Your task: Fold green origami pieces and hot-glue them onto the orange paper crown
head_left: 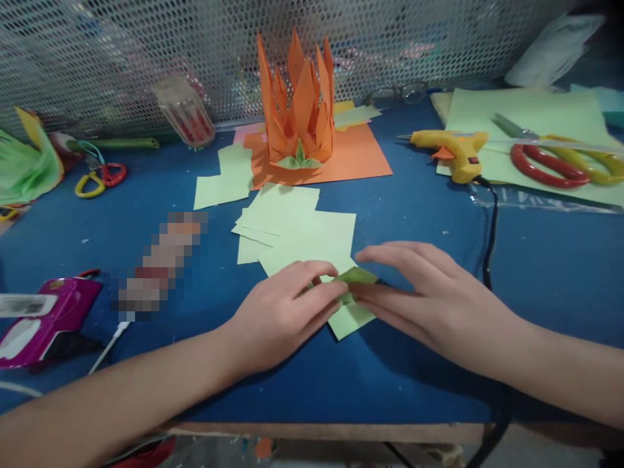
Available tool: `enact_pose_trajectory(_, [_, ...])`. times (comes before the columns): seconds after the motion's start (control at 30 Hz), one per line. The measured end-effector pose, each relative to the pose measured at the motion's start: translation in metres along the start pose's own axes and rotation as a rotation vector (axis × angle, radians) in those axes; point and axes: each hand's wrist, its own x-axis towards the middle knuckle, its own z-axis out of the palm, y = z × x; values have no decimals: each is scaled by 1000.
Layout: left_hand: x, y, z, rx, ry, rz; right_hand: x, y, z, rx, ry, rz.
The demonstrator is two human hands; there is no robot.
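Observation:
My left hand (283, 312) is closed, its thumb and fingertips pinching a small folded piece of green paper (358, 275). From the other side my right hand (429, 299) reaches to the same piece. Its fingers are stretched out, the upper ones raised apart from the paper and the lower ones against its edge. Part of the fold is hidden behind the fingertips. Beneath the hands lies a light green paper square (351, 318), with more loose pale green squares (302, 227) overlapping just beyond.
Behind stands an orange folded-paper crown (299, 110) on an orange sheet (363, 156). A yellow glue gun (455, 149) with a black cord lies right, near large scissors (550, 166). Left are small scissors (102, 179), a jar (185, 114), a purple device (49, 315) and a blurred-out item (160, 266).

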Motion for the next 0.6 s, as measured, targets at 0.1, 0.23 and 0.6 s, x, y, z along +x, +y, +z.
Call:
enact_pose_trajectory(0.1, [2, -3, -3, 100, 8, -2, -2, -5, 0, -35, 41, -61])
enact_pose_trajectory(0.23, [5, -5, -8, 187, -6, -31, -3, -6, 1, 23, -12, -161])
enact_pose_trajectory(0.6, [9, -5, -16, 383, -11, 464, 3, -10, 2, 54, -10, -119])
